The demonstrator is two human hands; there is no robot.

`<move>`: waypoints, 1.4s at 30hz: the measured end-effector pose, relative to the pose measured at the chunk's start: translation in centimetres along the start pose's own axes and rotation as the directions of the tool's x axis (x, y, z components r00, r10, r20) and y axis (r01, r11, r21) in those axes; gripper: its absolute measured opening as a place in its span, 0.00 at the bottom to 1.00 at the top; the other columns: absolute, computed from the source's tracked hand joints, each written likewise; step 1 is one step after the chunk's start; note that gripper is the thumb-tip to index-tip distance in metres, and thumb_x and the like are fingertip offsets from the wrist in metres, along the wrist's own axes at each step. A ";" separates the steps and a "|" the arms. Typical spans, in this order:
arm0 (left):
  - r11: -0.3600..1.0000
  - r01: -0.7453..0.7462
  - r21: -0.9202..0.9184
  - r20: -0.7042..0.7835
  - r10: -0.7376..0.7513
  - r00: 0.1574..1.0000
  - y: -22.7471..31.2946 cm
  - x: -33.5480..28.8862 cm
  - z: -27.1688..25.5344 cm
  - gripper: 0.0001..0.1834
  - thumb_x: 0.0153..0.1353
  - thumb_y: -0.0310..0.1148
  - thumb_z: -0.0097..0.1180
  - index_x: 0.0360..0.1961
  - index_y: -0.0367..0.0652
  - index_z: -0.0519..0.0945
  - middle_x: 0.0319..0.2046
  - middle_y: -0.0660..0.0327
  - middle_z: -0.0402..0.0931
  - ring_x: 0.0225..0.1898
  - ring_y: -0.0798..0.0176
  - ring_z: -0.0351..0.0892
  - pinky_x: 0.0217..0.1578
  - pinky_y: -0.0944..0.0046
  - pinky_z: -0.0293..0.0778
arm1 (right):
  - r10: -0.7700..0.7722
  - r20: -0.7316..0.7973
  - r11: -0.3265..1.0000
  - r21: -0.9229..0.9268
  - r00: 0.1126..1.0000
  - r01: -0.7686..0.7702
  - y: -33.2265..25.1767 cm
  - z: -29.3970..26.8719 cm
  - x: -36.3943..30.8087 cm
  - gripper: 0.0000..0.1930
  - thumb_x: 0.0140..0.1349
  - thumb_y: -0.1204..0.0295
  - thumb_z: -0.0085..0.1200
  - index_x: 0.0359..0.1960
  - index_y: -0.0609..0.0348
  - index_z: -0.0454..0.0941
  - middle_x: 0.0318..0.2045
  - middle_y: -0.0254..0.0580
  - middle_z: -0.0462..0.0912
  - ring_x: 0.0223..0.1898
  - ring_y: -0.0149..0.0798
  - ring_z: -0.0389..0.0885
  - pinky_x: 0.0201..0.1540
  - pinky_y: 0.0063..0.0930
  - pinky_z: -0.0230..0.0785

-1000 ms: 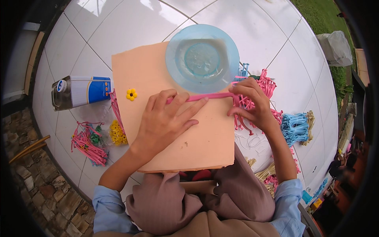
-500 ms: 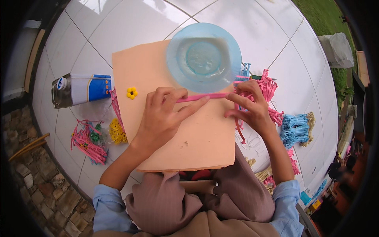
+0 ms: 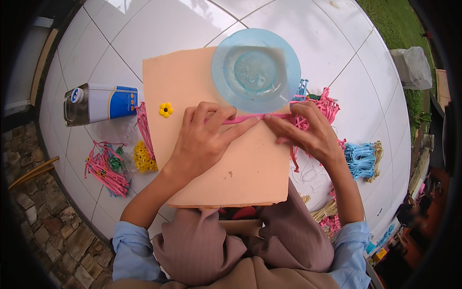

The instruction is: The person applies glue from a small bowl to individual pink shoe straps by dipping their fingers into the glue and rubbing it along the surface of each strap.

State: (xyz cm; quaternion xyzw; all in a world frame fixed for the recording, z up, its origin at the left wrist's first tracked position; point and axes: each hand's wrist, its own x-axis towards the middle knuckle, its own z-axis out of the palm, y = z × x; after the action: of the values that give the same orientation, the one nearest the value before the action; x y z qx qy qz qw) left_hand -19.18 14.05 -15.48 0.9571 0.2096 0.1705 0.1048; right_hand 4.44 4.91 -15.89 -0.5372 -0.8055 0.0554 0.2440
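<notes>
A pink cord (image 3: 244,118), flat like a strap, runs level between my hands over a peach-coloured board (image 3: 236,168). My left hand (image 3: 204,132) grips its left part with curled fingers, while the index finger stretches along its lower edge. From the other side my right hand (image 3: 310,132) holds it between thumb and fingers, its fingertip almost meeting the left one. Just beyond the cord sits a translucent light-blue plate (image 3: 222,72) with what looks like a little liquid in it. A small yellow flower (image 3: 166,110) with a dark centre lies on the board, left of my left hand.
Left of the board are a metal can (image 3: 103,104), a bundle of pink cords (image 3: 108,168) and a bag of yellow flowers (image 3: 143,158). Bundles of pink cords (image 3: 327,106) and blue cords (image 3: 360,160) lie on the white tiles to the right.
My right hand's fingertips have slid left along the pink cord, closer to my left index fingertip. My left hand keeps its hold. The whole view has shifted slightly.
</notes>
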 end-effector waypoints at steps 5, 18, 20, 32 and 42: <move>1.000 0.002 -0.006 0.003 -0.002 1.000 0.1 0.1 -0.1 0.22 0.45 0.37 0.59 0.46 0.54 0.80 0.37 0.63 0.66 0.42 0.59 0.64 0.43 0.60 0.61 | -0.074 -0.006 0.994 -0.078 0.997 0.074 0.4 0.0 -0.2 0.26 0.43 0.64 0.62 0.50 0.43 0.77 0.36 0.39 0.69 0.33 0.36 0.73 0.33 0.30 0.72; 1.000 0.016 -0.022 0.009 -0.016 1.000 0.4 0.4 -0.5 0.22 0.43 0.38 0.59 0.45 0.55 0.80 0.37 0.63 0.67 0.42 0.58 0.64 0.43 0.59 0.61 | 0.227 0.022 0.963 0.141 0.974 -0.228 0.6 0.2 -1.0 0.32 0.38 0.56 0.69 0.49 0.43 0.73 0.48 0.43 0.62 0.45 0.45 0.69 0.45 0.37 0.70; 1.000 0.011 -0.014 0.003 -0.011 1.000 0.3 0.3 -0.3 0.23 0.43 0.38 0.59 0.45 0.55 0.80 0.37 0.63 0.67 0.42 0.58 0.64 0.43 0.59 0.61 | 0.257 0.023 0.966 0.028 0.966 -0.258 0.0 -0.9 0.0 0.35 0.37 0.54 0.68 0.51 0.42 0.71 0.50 0.44 0.61 0.49 0.47 0.65 0.49 0.41 0.65; 1.000 0.014 -0.011 -0.008 -0.014 1.000 0.3 0.2 -0.1 0.23 0.44 0.37 0.59 0.47 0.57 0.80 0.39 0.65 0.66 0.43 0.59 0.64 0.45 0.58 0.59 | 0.232 0.248 0.943 -0.294 0.941 -0.155 -0.2 -3.2 4.1 0.44 0.31 0.37 0.60 0.56 0.31 0.69 0.59 0.43 0.53 0.59 0.54 0.51 0.62 0.49 0.48; 0.999 0.036 0.005 0.020 -0.036 0.999 0.4 0.0 -0.1 0.23 0.46 0.37 0.58 0.47 0.59 0.79 0.39 0.65 0.65 0.44 0.60 0.63 0.45 0.58 0.59 | -0.182 -0.092 0.964 -0.215 0.979 0.159 1.3 -1.5 1.6 0.25 0.36 0.51 0.65 0.42 0.27 0.76 0.56 0.31 0.62 0.54 0.41 0.60 0.56 0.45 0.57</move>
State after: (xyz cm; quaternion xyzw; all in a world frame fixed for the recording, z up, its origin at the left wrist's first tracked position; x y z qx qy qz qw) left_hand -19.08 13.75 -15.25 0.9551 0.2262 0.1584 0.1077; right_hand 5.74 6.63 -14.48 -0.4905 -0.8354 -0.0798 0.2350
